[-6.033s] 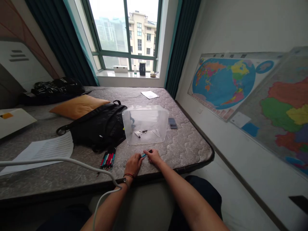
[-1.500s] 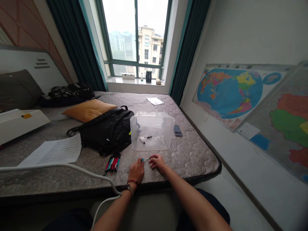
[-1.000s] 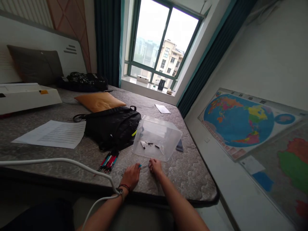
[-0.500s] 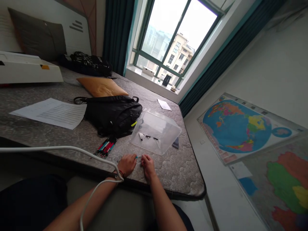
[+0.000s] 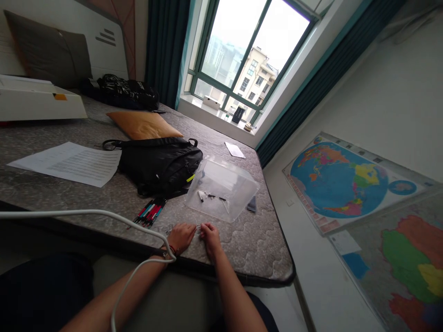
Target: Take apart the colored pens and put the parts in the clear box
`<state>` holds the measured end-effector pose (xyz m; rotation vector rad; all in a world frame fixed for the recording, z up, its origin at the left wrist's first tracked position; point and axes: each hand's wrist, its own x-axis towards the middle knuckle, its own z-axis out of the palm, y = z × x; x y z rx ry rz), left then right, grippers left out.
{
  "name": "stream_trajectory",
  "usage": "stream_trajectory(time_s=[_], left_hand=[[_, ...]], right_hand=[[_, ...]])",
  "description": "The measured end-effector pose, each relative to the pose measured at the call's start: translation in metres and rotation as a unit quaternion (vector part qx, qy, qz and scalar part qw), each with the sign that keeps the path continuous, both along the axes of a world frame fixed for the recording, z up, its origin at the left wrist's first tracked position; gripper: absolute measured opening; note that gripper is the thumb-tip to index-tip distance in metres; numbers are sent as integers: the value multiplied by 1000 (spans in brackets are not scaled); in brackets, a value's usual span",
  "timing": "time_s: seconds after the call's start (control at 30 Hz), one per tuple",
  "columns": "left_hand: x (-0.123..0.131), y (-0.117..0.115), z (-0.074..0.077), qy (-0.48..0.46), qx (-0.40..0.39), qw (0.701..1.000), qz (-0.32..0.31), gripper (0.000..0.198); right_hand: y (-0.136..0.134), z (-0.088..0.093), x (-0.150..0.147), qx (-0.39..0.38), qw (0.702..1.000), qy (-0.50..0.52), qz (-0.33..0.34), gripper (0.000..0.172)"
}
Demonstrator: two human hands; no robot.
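Above the near edge of the mattress, my left hand (image 5: 182,236) and my right hand (image 5: 210,235) face each other, almost touching. Both are closed, with a small thin pale piece (image 5: 198,226) between their fingertips. It looks like part of a pen, but most of it is hidden by the fingers. To the left of my left hand lies a bundle of red, teal and black pens (image 5: 150,213). A clear plastic box (image 5: 238,184) sits beyond my right hand. Inside it are a white marker-like piece (image 5: 200,196) and several small dark and pale pen-like parts (image 5: 211,196).
A black backpack (image 5: 159,166) lies behind the pens, with printed sheets (image 5: 69,163) on its left and an orange envelope (image 5: 143,124) behind. The mattress (image 5: 263,244) ends close on the right. A white cable (image 5: 138,226) crosses in front of my left wrist.
My hands have drawn slightly closer together, and the teal tip that showed at my left fingers is no longer visible. The whole view has shifted slightly to the left.
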<state>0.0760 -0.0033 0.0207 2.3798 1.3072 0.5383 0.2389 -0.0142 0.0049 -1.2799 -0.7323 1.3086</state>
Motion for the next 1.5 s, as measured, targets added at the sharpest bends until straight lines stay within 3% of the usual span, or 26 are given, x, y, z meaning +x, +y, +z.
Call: stream_trajectory(time_s=[0.23, 0.47, 0.53, 0.63, 0.7, 0.97, 1.1, 1.33, 1.4, 1.5], left_hand=[[0, 0, -2, -10, 9, 1000, 15, 32], [-2, 2, -4, 3, 27, 999, 29, 32], [-3, 2, -3, -4, 27, 999, 32, 31], [-3, 2, -3, -10, 28, 999, 35, 31], [-2, 2, -4, -7, 28, 999, 36, 30], [-4, 3, -4, 6, 12, 1000, 11, 31], [-3, 2, -5, 9, 31, 999, -21, 32], [-2, 4, -11, 19, 64, 998, 0, 38], [-1, 5, -12, 20, 64, 998, 9, 39], [-1, 6, -14, 14, 57, 998, 22, 39]], right_hand=[[-2, 2, 2, 10, 997, 44, -70, 28], [-1, -2, 0, 6, 1000, -23, 1, 33], [0, 0, 1, 13, 999, -17, -40, 33], [0, 1, 3, 34, 987, 33, -154, 38], [0, -1, 2, 36, 984, 42, -170, 41], [3, -9, -15, 39, 991, -130, 8, 41], [2, -3, -14, 43, 991, -119, 36, 35], [2, -1, 2, 5, 995, 77, -61, 25], [9, 8, 10, -10, 992, 96, -79, 26], [27, 27, 25, 2, 984, 78, -160, 27]])
